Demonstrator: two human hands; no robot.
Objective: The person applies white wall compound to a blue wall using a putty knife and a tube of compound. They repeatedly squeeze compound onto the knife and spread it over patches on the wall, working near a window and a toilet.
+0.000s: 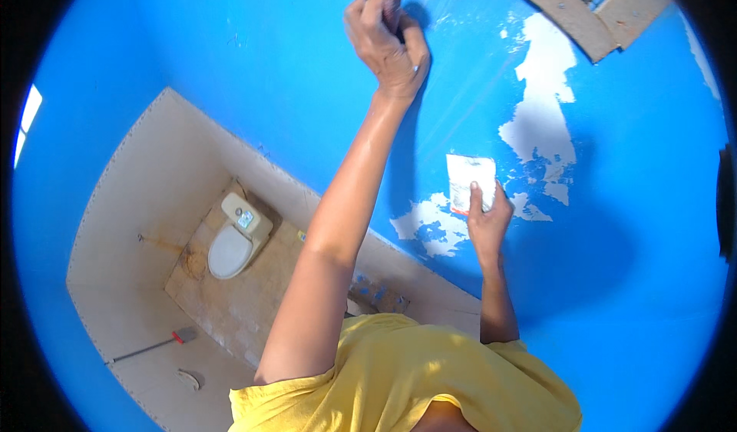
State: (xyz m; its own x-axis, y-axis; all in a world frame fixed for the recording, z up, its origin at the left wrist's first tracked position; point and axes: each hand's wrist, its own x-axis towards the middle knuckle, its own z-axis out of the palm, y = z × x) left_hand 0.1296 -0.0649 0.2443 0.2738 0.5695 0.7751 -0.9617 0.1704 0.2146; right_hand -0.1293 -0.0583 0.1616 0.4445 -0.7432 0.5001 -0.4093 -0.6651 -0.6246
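Observation:
My left hand reaches up against the blue wall, its fingers wrapped round a dark, curled piece with a pale top edge. Whether that piece is a small cup or a rolled sheet, I cannot tell. Lower and to the right, my right hand pinches a white sheet with faint grey marks and a red lower edge, thumb on its front. The sheet is held at the wall, beside a patch of flaked paint that bares white underneath.
A larger bare patch runs up the wall, under a rough-framed window opening. Below left, a white toilet stands on a stained floor between tiled walls. A long-handled brush with a red head lies lower down.

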